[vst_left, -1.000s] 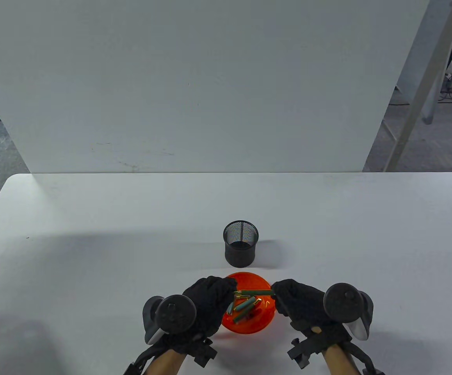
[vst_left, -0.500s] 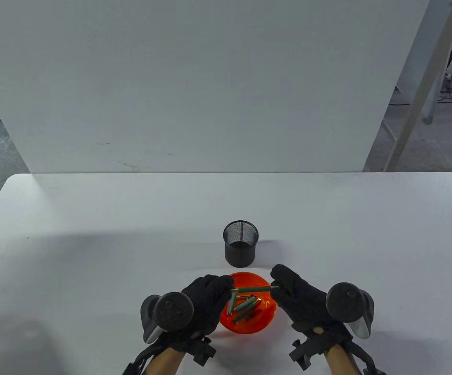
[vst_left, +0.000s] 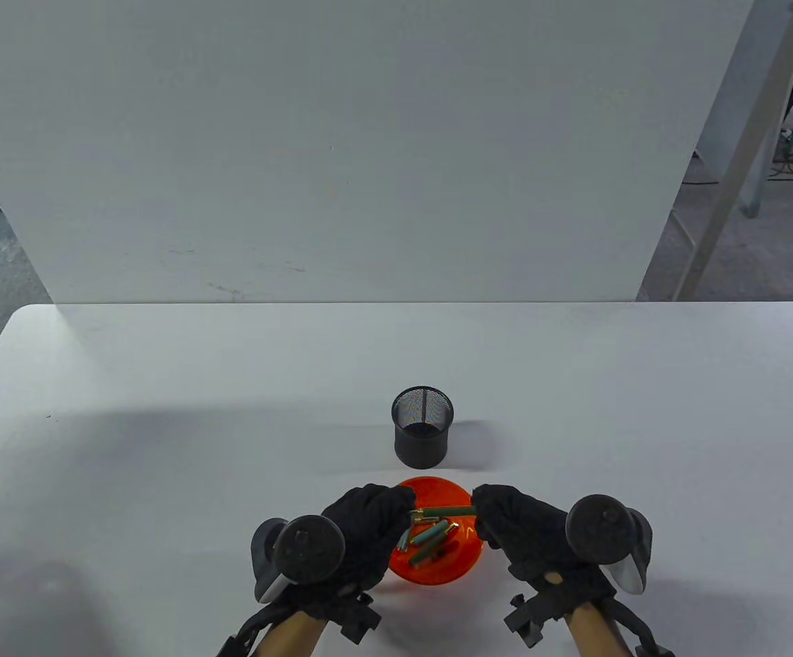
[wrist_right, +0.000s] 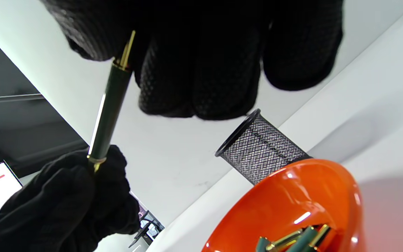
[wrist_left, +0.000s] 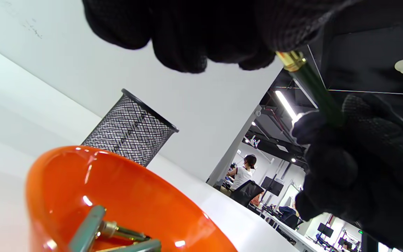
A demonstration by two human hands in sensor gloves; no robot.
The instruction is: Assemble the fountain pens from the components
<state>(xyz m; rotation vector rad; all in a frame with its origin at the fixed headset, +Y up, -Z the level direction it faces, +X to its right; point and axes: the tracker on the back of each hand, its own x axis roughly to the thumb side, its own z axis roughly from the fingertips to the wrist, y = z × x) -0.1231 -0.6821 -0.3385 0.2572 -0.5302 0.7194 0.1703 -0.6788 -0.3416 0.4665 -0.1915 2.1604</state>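
A dark green pen barrel (vst_left: 446,511) with gold ends is held level above the orange bowl (vst_left: 468,558). My left hand (vst_left: 369,517) grips its left gold end, and my right hand (vst_left: 499,510) grips its right end. The barrel also shows in the left wrist view (wrist_left: 315,94) and in the right wrist view (wrist_right: 107,110), spanning between the two gloves. Several green and gold pen parts (vst_left: 431,537) lie in the bowl.
A black mesh pen cup (vst_left: 422,424) stands just behind the bowl, upright. A white board stands along the table's far edge (vst_left: 369,303).
My right hand lifted and slid right off the barrel's end half a second ago, then came back down onto it. The left hand barely moved.
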